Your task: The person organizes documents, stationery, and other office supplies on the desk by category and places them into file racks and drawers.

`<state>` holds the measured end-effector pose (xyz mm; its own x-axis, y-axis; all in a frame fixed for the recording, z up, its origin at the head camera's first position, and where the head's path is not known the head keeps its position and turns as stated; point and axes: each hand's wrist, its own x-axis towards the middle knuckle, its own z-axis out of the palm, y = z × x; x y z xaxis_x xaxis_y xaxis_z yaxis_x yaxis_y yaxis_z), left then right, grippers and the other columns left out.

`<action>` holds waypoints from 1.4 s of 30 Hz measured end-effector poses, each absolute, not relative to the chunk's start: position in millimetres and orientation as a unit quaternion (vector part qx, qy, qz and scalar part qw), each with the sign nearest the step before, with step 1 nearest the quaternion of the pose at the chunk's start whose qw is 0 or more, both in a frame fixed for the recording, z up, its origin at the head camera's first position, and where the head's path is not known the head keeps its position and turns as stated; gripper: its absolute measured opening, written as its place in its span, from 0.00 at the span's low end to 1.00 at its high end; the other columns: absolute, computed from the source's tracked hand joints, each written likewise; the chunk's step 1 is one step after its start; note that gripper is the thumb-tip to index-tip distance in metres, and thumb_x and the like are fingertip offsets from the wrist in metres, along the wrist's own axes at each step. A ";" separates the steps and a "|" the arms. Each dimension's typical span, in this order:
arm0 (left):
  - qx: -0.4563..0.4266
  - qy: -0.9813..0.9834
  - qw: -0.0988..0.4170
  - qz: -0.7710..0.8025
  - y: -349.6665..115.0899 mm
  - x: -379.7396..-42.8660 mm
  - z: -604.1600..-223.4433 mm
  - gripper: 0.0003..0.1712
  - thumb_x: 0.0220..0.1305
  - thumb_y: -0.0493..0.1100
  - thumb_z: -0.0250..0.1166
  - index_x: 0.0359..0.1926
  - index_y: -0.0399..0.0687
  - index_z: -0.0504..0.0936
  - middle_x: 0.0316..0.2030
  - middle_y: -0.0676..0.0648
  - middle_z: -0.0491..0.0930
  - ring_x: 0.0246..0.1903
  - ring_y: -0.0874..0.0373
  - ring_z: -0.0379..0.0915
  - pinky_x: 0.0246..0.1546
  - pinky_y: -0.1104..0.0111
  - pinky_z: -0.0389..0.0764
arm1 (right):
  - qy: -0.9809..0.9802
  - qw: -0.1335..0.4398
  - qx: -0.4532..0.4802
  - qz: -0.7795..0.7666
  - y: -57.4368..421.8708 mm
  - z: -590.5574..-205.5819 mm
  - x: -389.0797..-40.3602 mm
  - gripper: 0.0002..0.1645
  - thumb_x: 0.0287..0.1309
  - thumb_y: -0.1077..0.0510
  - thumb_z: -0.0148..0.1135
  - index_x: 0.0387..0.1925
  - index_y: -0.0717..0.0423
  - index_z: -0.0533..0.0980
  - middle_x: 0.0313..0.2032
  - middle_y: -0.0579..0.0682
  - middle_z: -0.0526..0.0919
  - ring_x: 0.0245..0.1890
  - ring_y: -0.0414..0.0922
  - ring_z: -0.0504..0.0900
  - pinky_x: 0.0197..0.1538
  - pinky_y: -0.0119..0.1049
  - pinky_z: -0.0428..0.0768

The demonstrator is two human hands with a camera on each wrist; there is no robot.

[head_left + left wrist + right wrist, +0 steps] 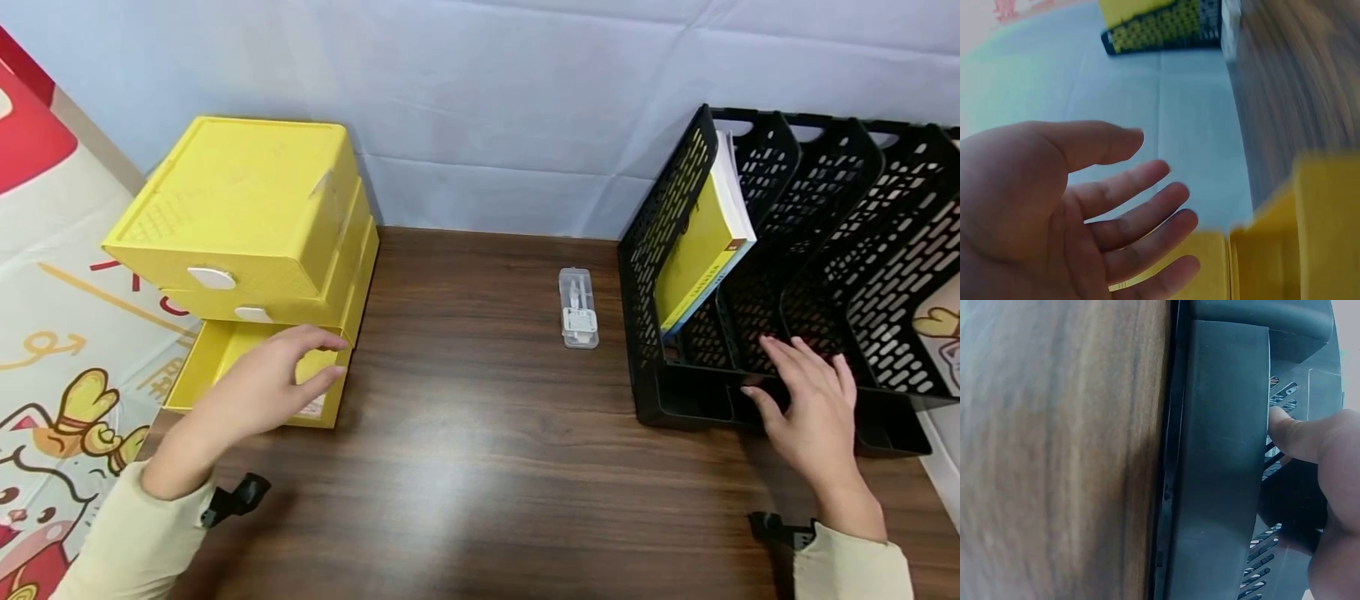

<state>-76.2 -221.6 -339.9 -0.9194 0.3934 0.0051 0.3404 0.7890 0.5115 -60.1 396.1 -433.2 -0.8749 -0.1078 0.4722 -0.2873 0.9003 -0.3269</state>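
Observation:
My left hand [258, 383] hovers over the pulled-out bottom drawer [197, 367] of a yellow drawer box [232, 187]. Its fingers are loosely bent and apart from the thumb, with nothing between them in the left wrist view. At the right, my right hand [813, 412] is at the front compartments of a black desktop file organizer [648, 367]. The right thumb [1294, 434] reaches over the front wall in the right wrist view, and the fingertips lie partly out of sight. No held object shows in that hand.
A yellow book [693, 258] and a blue-edged one stand in the organizer's leftmost slot. Between the organizer and the drawer box lies a small clear plastic case [578, 308] on the brown wooden table [465, 392]. A pale cloth [495, 117] hangs behind.

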 end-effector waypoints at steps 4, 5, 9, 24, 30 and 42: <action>0.198 0.942 0.031 0.270 -196.4 -79.4 -346.6 0.17 0.69 0.42 0.67 0.55 0.41 0.83 0.53 0.43 0.83 0.55 0.44 0.78 0.57 0.48 0.75 | -0.950 0.224 0.105 0.192 395.6 -433.1 -60.2 0.40 0.72 0.35 0.53 0.70 0.60 0.70 0.65 0.67 0.73 0.74 0.58 0.62 0.76 0.59 0.44; 0.197 0.941 0.029 0.273 -190.5 -80.8 -348.9 0.17 0.69 0.42 0.67 0.56 0.41 0.83 0.53 0.43 0.83 0.56 0.45 0.78 0.57 0.48 0.76 | -0.950 0.223 0.104 0.190 395.4 -432.8 -60.3 0.44 0.72 0.31 0.49 0.70 0.60 0.70 0.66 0.66 0.72 0.74 0.58 0.62 0.76 0.59 0.45; 0.207 0.935 0.022 0.286 -166.0 -85.0 -356.3 0.17 0.68 0.42 0.68 0.55 0.42 0.83 0.53 0.44 0.83 0.55 0.46 0.78 0.57 0.50 0.76 | -0.956 0.210 0.101 0.176 394.2 -431.3 -59.9 0.47 0.73 0.30 0.44 0.73 0.64 0.65 0.71 0.65 0.67 0.74 0.61 0.59 0.76 0.59 0.46; 0.206 0.924 0.100 0.305 -87.3 -104.3 -379.8 0.20 0.69 0.47 0.68 0.59 0.47 0.82 0.52 0.45 0.82 0.51 0.51 0.78 0.49 0.54 0.80 | -0.968 0.186 0.083 0.150 389.7 -424.8 -57.2 0.40 0.63 0.63 0.68 0.73 0.67 0.63 0.73 0.68 0.61 0.74 0.64 0.59 0.77 0.58 0.46; 0.204 0.919 0.118 0.317 -62.2 -119.3 -386.8 0.23 0.71 0.47 0.66 0.63 0.44 0.78 0.54 0.42 0.79 0.52 0.49 0.76 0.49 0.54 0.79 | -0.971 0.173 0.080 0.142 390.1 -422.7 -56.3 0.41 0.62 0.64 0.68 0.73 0.67 0.63 0.73 0.69 0.61 0.75 0.62 0.57 0.77 0.57 0.45; 0.180 0.929 0.127 0.298 10.4 -160.2 -423.2 0.44 0.68 0.56 0.68 0.75 0.42 0.62 0.69 0.40 0.67 0.66 0.47 0.69 0.61 0.57 0.76 | -0.965 0.187 0.087 0.163 391.8 -427.0 -58.5 0.38 0.64 0.63 0.67 0.72 0.67 0.64 0.73 0.68 0.61 0.75 0.62 0.58 0.77 0.58 0.45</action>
